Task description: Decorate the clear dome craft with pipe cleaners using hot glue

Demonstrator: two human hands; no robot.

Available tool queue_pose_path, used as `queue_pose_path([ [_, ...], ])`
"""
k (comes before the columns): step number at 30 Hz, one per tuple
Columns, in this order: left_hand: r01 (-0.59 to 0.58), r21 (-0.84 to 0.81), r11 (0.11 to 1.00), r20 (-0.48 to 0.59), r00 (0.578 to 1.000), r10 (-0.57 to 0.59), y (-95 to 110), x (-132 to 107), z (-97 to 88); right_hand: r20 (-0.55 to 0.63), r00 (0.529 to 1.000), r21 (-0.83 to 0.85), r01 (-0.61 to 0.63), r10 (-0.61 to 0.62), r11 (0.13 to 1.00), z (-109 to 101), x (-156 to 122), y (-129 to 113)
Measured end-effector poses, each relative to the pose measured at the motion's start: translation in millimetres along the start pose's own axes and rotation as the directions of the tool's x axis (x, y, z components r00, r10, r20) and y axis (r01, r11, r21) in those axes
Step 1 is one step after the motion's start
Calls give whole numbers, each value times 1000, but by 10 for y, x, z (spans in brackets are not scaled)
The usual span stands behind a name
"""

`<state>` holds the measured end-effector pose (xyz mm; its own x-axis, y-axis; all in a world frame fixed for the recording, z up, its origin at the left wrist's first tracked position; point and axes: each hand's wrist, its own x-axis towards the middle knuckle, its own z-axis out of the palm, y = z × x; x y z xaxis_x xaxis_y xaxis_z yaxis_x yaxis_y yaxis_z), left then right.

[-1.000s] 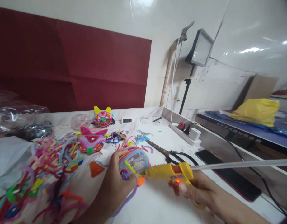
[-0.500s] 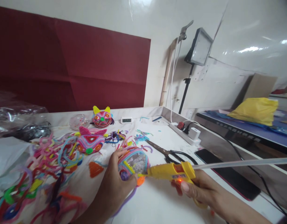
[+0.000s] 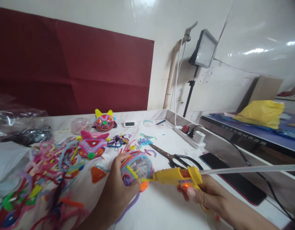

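Note:
My left hand (image 3: 122, 180) is closed around a round craft piece (image 3: 140, 167), a clear ball-like body trimmed with pink, blue and yellow pipe cleaners. Orange and purple bits show along its lower edge, where a purple pipe cleaner (image 3: 128, 207) trails down. In my right hand (image 3: 207, 193) is a yellow hot glue gun (image 3: 177, 177), its red light lit and a long glue stick (image 3: 248, 169) coming out of the back. The gun's nozzle reaches the lower right side of the craft piece; whether it touches is hard to tell.
Black-handled scissors (image 3: 175, 157) lie beyond the gun, with a dark phone (image 3: 236, 182) to the right. Loose pipe cleaners (image 3: 46, 169) spread over the left. Two finished-looking animal heads (image 3: 93, 145), a small digital clock (image 3: 129, 124) and a power strip (image 3: 190, 137) stand farther back.
The glue gun has shifted very slightly to the right. My left hand still holds the craft piece in much the same place.

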<state>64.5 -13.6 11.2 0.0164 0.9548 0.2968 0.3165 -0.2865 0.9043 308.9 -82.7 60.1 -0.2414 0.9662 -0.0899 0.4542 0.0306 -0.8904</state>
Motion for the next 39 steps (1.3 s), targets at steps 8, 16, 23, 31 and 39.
queue_pose_path([
  [8, -55, -19, 998, -43, 998, 54, -37, 3, 13, 34, 999, 13, 37, -37, 999, 56, 23, -20],
  [16, -3, 13, 1000, -5, 1000, 3, 17, -3, -4, 50, 998, -13, -40, 40, 999, 37, -9, -8],
  [23, -44, 12, 999, -19, 999, 44, -18, -10, -2, 2, 1000, -36, 0, 0, 999, 24, -7, 3],
  [31, -85, -24, 996, -46, 995, 83, -64, -1, 17, -16, 1000, -40, -21, 20, 999, 21, -12, 43],
  [39, -66, -5, 998, -32, 997, 66, -31, 0, 14, -39, 999, -38, 26, -28, 999, 35, -11, 28],
])
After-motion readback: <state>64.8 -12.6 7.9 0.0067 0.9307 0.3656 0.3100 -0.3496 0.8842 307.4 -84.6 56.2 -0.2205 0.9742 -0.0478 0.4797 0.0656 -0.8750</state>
